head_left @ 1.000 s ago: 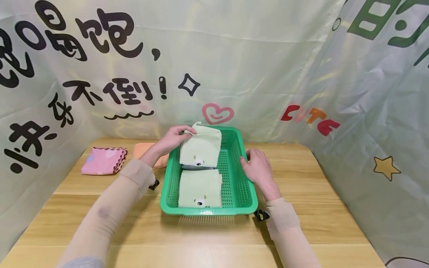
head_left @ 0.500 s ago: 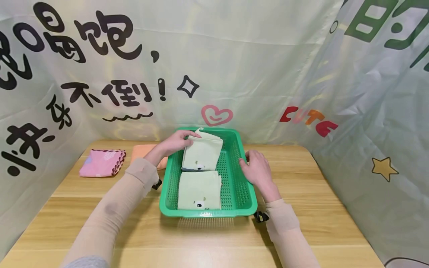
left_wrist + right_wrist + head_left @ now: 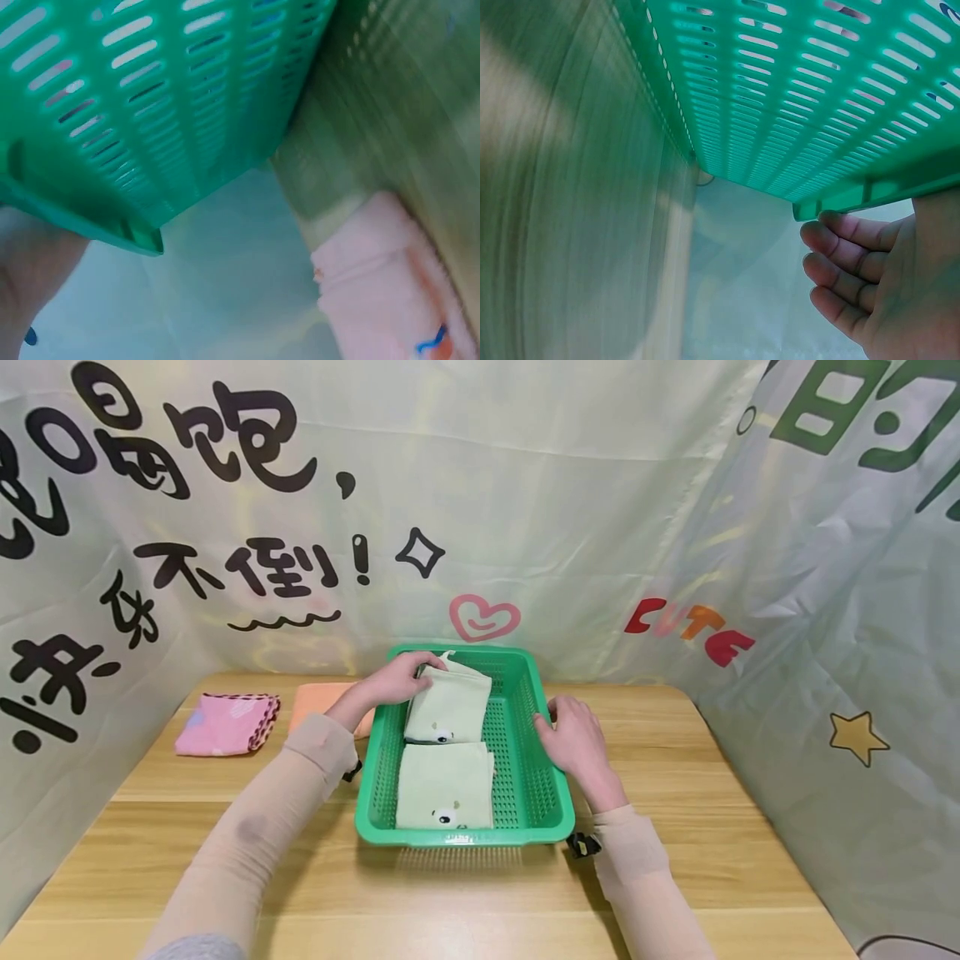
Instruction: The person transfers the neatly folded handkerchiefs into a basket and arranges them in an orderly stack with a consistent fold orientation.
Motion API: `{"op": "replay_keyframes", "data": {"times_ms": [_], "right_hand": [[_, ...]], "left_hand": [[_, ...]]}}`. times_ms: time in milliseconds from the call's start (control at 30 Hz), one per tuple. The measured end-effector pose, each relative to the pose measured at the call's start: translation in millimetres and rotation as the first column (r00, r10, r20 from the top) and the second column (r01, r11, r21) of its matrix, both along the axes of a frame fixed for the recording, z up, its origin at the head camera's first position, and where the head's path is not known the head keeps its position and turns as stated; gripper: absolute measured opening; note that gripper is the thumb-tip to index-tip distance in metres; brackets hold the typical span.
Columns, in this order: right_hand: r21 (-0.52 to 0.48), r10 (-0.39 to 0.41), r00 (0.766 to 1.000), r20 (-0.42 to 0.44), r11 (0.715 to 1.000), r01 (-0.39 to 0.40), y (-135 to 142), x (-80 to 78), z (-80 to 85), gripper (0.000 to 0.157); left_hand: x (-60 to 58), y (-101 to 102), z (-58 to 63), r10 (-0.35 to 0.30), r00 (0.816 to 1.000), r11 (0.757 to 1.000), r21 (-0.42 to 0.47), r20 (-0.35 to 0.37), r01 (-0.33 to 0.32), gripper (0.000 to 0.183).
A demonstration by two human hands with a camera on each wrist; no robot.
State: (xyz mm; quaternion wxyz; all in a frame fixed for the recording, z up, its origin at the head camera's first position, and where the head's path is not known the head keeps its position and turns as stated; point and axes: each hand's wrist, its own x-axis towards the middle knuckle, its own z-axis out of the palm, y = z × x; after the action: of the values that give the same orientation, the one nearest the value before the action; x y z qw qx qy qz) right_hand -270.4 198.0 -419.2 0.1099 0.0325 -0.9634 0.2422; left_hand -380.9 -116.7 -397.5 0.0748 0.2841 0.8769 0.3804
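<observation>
A green perforated plastic basket [image 3: 465, 837] stands on the wooden table, its slotted side walls filling much of both wrist views. Toward its back, my left hand [image 3: 397, 680] pinches the upper left corner of a folded pale green towel [image 3: 453, 703] with an eye print near its lower edge. A matching folded towel [image 3: 442, 781] lies in front of it, along the basket's left side. My right hand [image 3: 576, 735] holds the basket's right rim, thumb over the edge and fingers outside; in the right wrist view these fingers [image 3: 840, 289] are loosely bent beneath the rim.
Left of the basket, a folded pink cloth with a dark checked border [image 3: 225, 725] and a folded orange cloth [image 3: 318, 697] lie on the table [image 3: 465, 910]. My left forearm partly covers the orange one. A printed fabric backdrop [image 3: 570, 510] rises behind the table.
My left hand has lowered the back towel into the basket, and its lower edge now comes close to the front towel. My right hand has stayed at the right rim.
</observation>
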Motion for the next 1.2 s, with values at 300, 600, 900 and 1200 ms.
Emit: {"op": "replay_keyframes", "data": {"times_ms": [300,600,900,1200], "right_hand": [[-0.003,0.002,1.0,-0.015,1.0,-0.002,3,-0.6,0.9,0.031],[0.0,0.002,1.0,0.009,1.0,-0.002,2,1.5,-1.7,0.03],[-0.002,0.002,1.0,0.0,1.0,-0.002,1,2.7,-1.6,0.03],[-0.007,-0.001,1.0,0.003,1.0,0.001,-1,1.9,-0.3,0.03]], "left_hand": [[-4.7,-7,-1.2,0.015,0.966,0.965,-0.247,-0.258,-0.081,0.029],[-2.4,-15,-10.6,0.082,0.983,0.94,-0.314,-0.166,-0.132,0.029],[-0.3,-13,-8.7,0.041,0.979,0.899,-0.42,-0.202,-0.125,0.032],[-1.0,-17,-9.7,0.061,0.977,0.953,-0.279,-0.202,-0.117,0.031]]}}
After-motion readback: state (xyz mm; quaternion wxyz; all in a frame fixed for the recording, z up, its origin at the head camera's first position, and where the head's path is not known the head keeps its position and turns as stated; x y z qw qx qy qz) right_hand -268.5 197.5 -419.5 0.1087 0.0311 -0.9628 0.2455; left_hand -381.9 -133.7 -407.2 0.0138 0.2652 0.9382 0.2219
